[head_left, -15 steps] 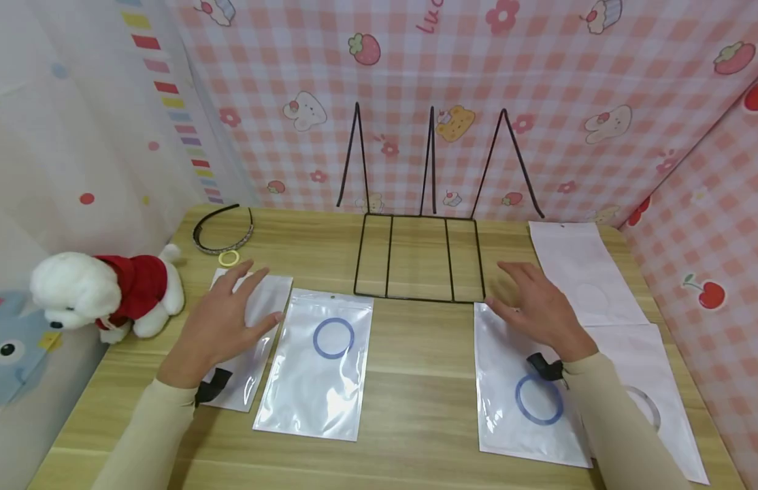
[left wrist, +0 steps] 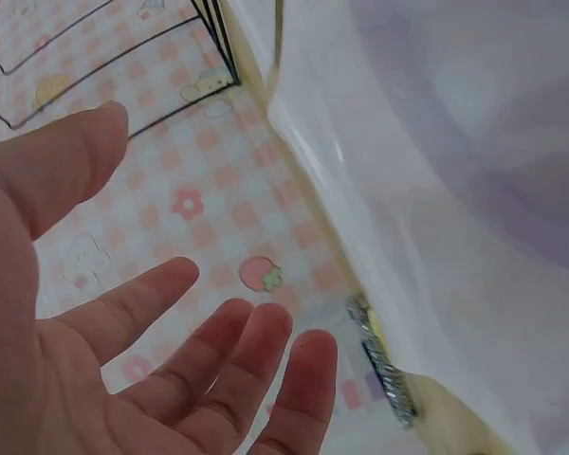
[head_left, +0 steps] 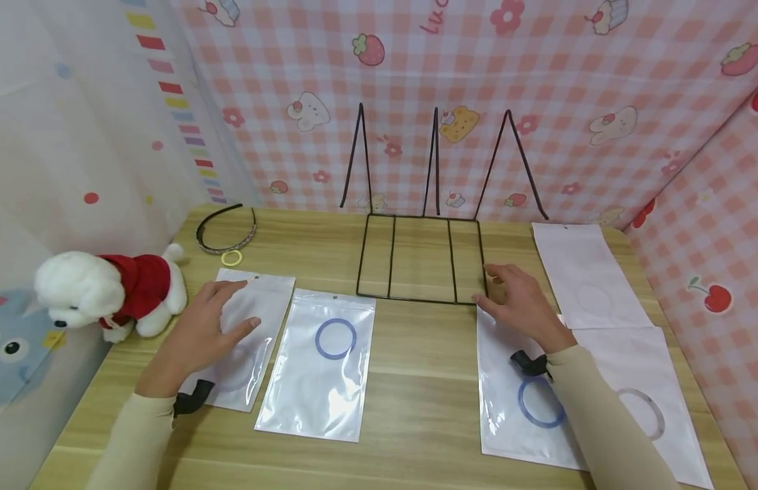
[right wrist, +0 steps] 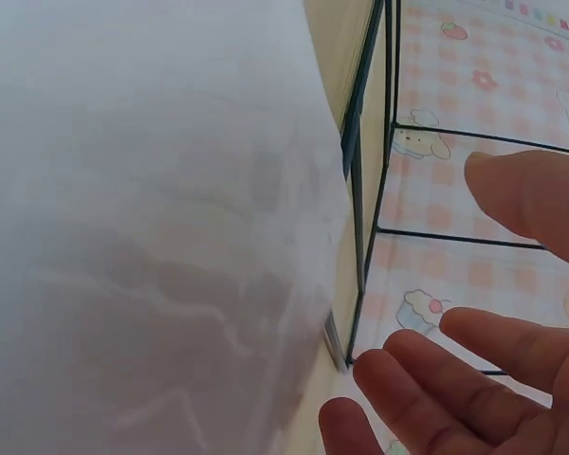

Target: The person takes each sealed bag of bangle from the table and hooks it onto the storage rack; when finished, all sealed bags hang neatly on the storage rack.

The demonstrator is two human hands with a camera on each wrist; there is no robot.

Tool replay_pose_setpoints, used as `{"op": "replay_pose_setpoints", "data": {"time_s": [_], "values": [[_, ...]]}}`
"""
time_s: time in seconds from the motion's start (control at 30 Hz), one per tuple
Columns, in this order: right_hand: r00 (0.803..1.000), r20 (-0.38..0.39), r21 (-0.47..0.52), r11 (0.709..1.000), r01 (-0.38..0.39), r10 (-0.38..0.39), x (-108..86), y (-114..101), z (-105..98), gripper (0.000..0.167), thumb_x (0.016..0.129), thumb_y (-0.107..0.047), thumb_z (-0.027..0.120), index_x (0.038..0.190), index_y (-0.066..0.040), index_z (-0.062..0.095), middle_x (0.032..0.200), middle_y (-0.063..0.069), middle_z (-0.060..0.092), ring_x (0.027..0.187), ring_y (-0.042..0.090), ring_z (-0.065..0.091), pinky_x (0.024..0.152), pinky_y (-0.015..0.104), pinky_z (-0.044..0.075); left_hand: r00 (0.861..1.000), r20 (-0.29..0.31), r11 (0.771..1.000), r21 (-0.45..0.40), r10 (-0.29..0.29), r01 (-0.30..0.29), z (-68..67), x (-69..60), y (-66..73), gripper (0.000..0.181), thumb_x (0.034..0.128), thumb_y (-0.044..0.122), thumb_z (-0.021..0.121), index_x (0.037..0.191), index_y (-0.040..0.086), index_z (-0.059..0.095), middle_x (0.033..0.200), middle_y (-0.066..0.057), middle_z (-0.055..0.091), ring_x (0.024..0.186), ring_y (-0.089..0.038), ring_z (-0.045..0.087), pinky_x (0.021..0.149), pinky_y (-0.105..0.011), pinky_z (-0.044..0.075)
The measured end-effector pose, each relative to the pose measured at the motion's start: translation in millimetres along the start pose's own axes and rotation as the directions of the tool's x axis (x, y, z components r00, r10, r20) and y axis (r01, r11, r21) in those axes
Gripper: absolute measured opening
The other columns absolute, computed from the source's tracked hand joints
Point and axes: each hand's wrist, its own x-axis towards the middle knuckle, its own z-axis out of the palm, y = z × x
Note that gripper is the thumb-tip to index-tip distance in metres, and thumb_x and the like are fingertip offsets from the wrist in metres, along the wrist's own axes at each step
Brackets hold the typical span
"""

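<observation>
A pink-and-white gingham curtain [head_left: 556,75] printed with strawberries, flowers and cupcakes covers the back, with a pale curtain [head_left: 60,129] at the upper left; below them lies a wood-grain worktop [head_left: 424,401].

A black wire rack [head_left: 422,300] stands at the centre of the frame, its flat frame on the worktop and its tall bent prongs rising in front of the gingham.

The left hand [head_left: 195,333], left of centre, is over the leftmost white pouch [head_left: 265,292]; its fingers are apart and its grip is empty. Just beside that pouch lies a glossy pouch [head_left: 318,381] showing a blue ring.

The right hand [head_left: 522,303], right of centre, is by the rack's near right corner, over another glossy pouch [head_left: 498,401] with a blue ring. Its fingers are loosely bent, thumb apart, and its grip holds nothing; whether a fingertip touches the wire cannot be told.

Two more pale pouches lie at the right, an upper pouch [head_left: 575,265] and a lower pouch [head_left: 642,361]. At the left sit a white plush dog [head_left: 137,286] in red, a dark headband [head_left: 226,250] and a small yellow ring [head_left: 231,265].
</observation>
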Motion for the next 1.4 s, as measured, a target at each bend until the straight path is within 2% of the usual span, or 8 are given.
{"op": "replay_pose_setpoints", "data": {"time_s": [0.17, 0.37, 0.47, 0.57, 0.7, 0.77, 1.2, 1.4], "values": [[1.000, 0.004, 0.013, 1.000, -0.028, 0.028, 2.9, -1, 5, 0.068, 0.096, -0.034, 0.079, 0.147, 0.004, 0.056, 0.136, 0.026, 0.063, 0.118, 0.041, 0.065, 0.101, 0.061, 0.052, 0.997, 0.038, 0.995, -0.067, -0.068, 0.071, -2.8, -6.1, -14.9, 0.068, 0.0992, 0.036, 0.075, 0.152, 0.002, 0.050, 0.143, -0.029, 0.053, 0.119, -0.045, 0.061, 0.090, -0.061, 0.059], [0.993, 0.036, 0.036, 0.993, -0.109, 0.108, 5.4, 0, 9, 0.071, 0.094, -0.034, 0.081, 0.148, 0.003, 0.054, 0.133, 0.024, 0.062, 0.116, 0.039, 0.065, 0.097, 0.057, 0.054, 0.981, 0.096, 0.976, -0.121, -0.170, 0.181, -6.6, -14.0, -28.0, 0.069, 0.1004, 0.032, 0.074, 0.154, -0.001, 0.047, 0.147, -0.030, 0.053, 0.125, -0.047, 0.058, 0.096, -0.064, 0.057], [0.990, 0.046, 0.027, 0.990, -0.136, 0.135, 7.2, 1, 11, 0.075, 0.092, -0.034, 0.083, 0.150, 0.004, 0.052, 0.126, 0.023, 0.062, 0.109, 0.037, 0.062, 0.093, 0.054, 0.053, 0.965, 0.124, 0.962, -0.121, -0.229, 0.244, -8.7, -16.3, -31.4, 0.070, 0.0992, 0.030, 0.075, 0.154, -0.002, 0.046, 0.145, -0.032, 0.054, 0.125, -0.050, 0.058, 0.098, -0.065, 0.055], [0.986, 0.053, 0.012, 0.988, -0.156, 0.155, 8.4, 3, 13, 0.082, 0.089, -0.035, 0.086, 0.151, 0.005, 0.051, 0.126, 0.024, 0.060, 0.108, 0.037, 0.057, 0.095, 0.054, 0.049, 0.937, 0.173, 0.935, -0.135, -0.303, 0.327, -10.1, -17.3, -34.6, 0.075, 0.0980, 0.033, 0.077, 0.156, -0.002, 0.043, 0.145, -0.034, 0.052, 0.127, -0.053, 0.054, 0.100, -0.066, 0.054], [0.981, 0.072, 0.014, 0.983, -0.181, 0.179, 8.6, 5, 15, 0.090, 0.085, -0.037, 0.088, 0.153, 0.006, 0.048, 0.139, 0.028, 0.053, 0.122, 0.043, 0.051, 0.106, 0.059, 0.045, 0.899, 0.234, 0.896, -0.164, -0.371, 0.412, -10.3, -18.3, -39.5, 0.084, 0.0968, 0.036, 0.078, 0.159, -0.001, 0.038, 0.152, -0.035, 0.047, 0.135, -0.053, 0.048, 0.108, -0.066, 0.049], [0.979, 0.081, 0.017, 0.982, -0.188, 0.186, 8.7, 4, 16, 0.092, 0.085, -0.038, 0.088, 0.154, 0.007, 0.047, 0.145, 0.030, 0.049, 0.129, 0.046, 0.046, 0.109, 0.062, 0.042, 0.891, 0.246, 0.890, -0.164, -0.381, 0.426, -9.6, -18.9, -42.1, 0.085, 0.0964, 0.036, 0.079, 0.160, -0.002, 0.036, 0.153, -0.034, 0.046, 0.135, -0.052, 0.048, 0.110, -0.066, 0.047], [0.966, 0.090, 0.067, 0.967, -0.247, 0.241, 10.9, 6, 17, 0.086, 0.087, -0.032, 0.088, 0.154, 0.005, 0.048, 0.125, 0.020, 0.058, 0.107, 0.032, 0.053, 0.095, 0.049, 0.048, 0.900, 0.210, 0.911, -0.078, -0.383, 0.406, -7.1, -16.8, -53.1, 0.084, 0.0909, 0.031, 0.085, 0.151, -0.012, 0.044, 0.138, -0.036, 0.054, 0.115, -0.046, 0.053, 0.100, -0.062, 0.052], [0.954, 0.111, 0.098, 0.953, -0.288, 0.277, 10.8, 8, 16, 0.084, 0.089, -0.032, 0.087, 0.155, 0.004, 0.048, 0.126, 0.020, 0.061, 0.106, 0.031, 0.053, 0.091, 0.044, 0.047, 0.910, 0.203, 0.924, -0.046, -0.363, 0.379, -4.7, -14.1, -51.1, 0.079, 0.0883, 0.028, 0.087, 0.146, -0.012, 0.049, 0.109, -0.024, 0.055, 0.100, -0.035, 0.049, 0.081, -0.042, 0.048]]}}
